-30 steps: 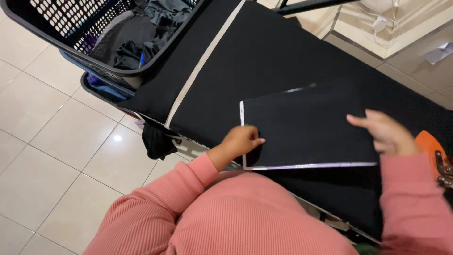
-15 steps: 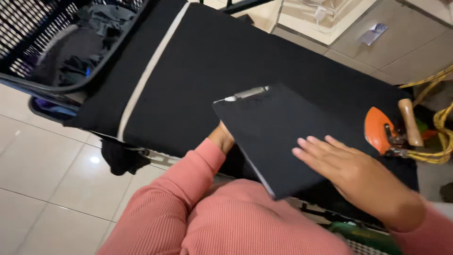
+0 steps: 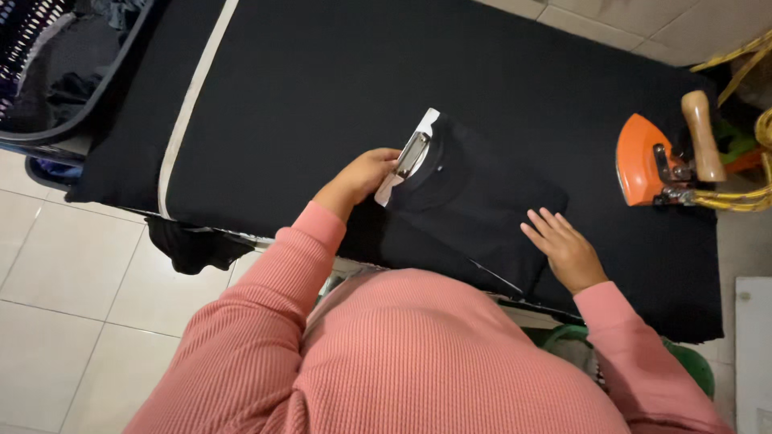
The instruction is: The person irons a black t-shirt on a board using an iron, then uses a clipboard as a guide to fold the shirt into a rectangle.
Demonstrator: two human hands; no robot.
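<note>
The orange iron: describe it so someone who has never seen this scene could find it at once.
Start at the long black ironing board that fills the upper picture and follow it to its right end. The orange iron sits there, beyond the folded black garment and the right hand. Its bright orange body and wooden handle stand out against all the black cloth.
</note>
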